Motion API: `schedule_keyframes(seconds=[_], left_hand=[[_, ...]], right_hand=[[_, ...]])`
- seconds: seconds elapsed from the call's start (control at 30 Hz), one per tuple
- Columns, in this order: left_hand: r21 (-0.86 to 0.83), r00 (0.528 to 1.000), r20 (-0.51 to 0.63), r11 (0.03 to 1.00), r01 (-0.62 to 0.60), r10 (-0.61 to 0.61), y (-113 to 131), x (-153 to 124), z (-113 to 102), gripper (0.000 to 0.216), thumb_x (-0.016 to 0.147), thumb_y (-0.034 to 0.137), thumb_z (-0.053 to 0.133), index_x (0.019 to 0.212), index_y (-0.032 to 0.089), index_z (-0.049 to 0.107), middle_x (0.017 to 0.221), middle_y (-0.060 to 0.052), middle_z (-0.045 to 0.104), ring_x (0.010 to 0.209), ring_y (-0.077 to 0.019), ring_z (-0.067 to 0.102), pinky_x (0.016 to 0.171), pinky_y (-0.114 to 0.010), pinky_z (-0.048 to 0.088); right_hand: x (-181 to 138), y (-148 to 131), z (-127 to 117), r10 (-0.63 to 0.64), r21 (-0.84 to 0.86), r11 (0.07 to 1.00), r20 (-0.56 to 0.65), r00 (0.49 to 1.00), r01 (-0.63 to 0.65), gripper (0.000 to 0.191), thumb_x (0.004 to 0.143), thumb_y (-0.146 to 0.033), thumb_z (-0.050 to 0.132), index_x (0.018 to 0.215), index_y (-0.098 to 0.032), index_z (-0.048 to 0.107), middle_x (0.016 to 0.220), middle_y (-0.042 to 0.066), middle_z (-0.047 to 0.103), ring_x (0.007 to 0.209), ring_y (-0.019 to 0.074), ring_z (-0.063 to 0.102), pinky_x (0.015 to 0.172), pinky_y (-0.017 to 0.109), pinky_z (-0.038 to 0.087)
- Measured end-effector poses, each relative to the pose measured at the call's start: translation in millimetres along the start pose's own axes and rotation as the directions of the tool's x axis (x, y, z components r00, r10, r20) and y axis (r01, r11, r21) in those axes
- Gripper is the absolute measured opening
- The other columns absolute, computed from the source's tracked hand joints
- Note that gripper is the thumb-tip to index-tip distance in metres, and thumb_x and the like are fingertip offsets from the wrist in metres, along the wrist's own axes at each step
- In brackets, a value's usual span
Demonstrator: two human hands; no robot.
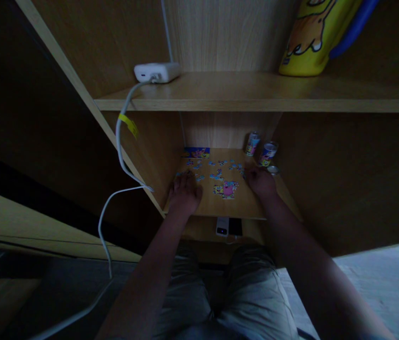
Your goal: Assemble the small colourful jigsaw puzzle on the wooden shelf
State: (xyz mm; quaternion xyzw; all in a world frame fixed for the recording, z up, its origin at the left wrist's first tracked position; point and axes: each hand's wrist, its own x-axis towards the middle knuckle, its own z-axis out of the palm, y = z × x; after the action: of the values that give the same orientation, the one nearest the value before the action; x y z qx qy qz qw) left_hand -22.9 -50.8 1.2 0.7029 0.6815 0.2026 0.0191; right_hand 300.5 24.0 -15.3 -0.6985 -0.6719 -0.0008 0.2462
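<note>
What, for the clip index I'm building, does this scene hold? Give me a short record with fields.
Left hand: palm down, left side of the middle shelf
Right hand: beside pieces on the right; grip unclear
Between hands: loose puzzle pieces, larger picture section
Back left: blue printed strip
Back right: slim can, second can, round disc
Upper shelf: white charger with cable, blue-handled yellow container
</note>
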Motion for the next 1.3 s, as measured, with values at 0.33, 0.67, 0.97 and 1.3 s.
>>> schedule_keyframes(seconds=[0.33,0.67,0.97,1.3], left_hand=[[0.021,0.998,-0.052,0.999,-0.044,0.045,0.9,-2.7,-10.7,0.037,0.104,0.028,0.062,0.135,0.019,0.08,0.149,-0.018,0.073,0.14,-0.0438,0.061,0.118,-0.062,0.054],[-0.294,0.985,-0.138,0.945,-0.145,0.108,-27.4,11.0,0.4,0.035,0.094,0.007,0.065,0.122,0.019,0.083,0.118,-0.016,0.076,0.117,-0.0331,0.072,0.113,-0.052,0.06],[-0.306,0.97,-0.107,0.921,-0.24,0.217,-23.7,8.8,-1.9,0.012,0.101,0.029,0.077,0.09,0.023,0.077,0.102,-0.009,0.076,0.107,-0.0286,0.073,0.106,-0.045,0.06],[-0.243,0.925,-0.006,0.897,-0.369,0.379,-23.7,8.4,-5.6,0.02,0.106,0.027,0.069,0.118,0.028,0.085,0.12,-0.008,0.08,0.119,-0.0289,0.073,0.113,-0.05,0.058]], right_hand=[[-1.1,-0.6,-1.2,0.004,-0.034,0.999,0.005,1.0,-0.004,0.04,0.108,-0.031,0.05,0.118,-0.014,0.084,0.115,0.02,0.081,0.101,0.0292,0.074,0.089,0.036,0.054],[-1.8,-0.7,-2.5,0.003,-0.028,1.0,0.011,1.0,-0.003,0.04,0.108,-0.031,0.05,0.119,-0.014,0.085,0.116,0.021,0.081,0.105,0.0302,0.075,0.092,0.037,0.054],[-1.5,-1.4,-3.5,0.007,-0.031,0.999,0.033,0.999,-0.006,0.038,0.108,-0.03,0.051,0.119,-0.016,0.084,0.118,0.019,0.081,0.105,0.0303,0.075,0.091,0.037,0.054],[-0.6,-2.8,-4.7,0.019,-0.041,0.999,0.06,0.998,-0.017,0.039,0.11,-0.033,0.05,0.121,-0.017,0.084,0.12,0.018,0.081,0.108,0.0286,0.075,0.092,0.035,0.054]])
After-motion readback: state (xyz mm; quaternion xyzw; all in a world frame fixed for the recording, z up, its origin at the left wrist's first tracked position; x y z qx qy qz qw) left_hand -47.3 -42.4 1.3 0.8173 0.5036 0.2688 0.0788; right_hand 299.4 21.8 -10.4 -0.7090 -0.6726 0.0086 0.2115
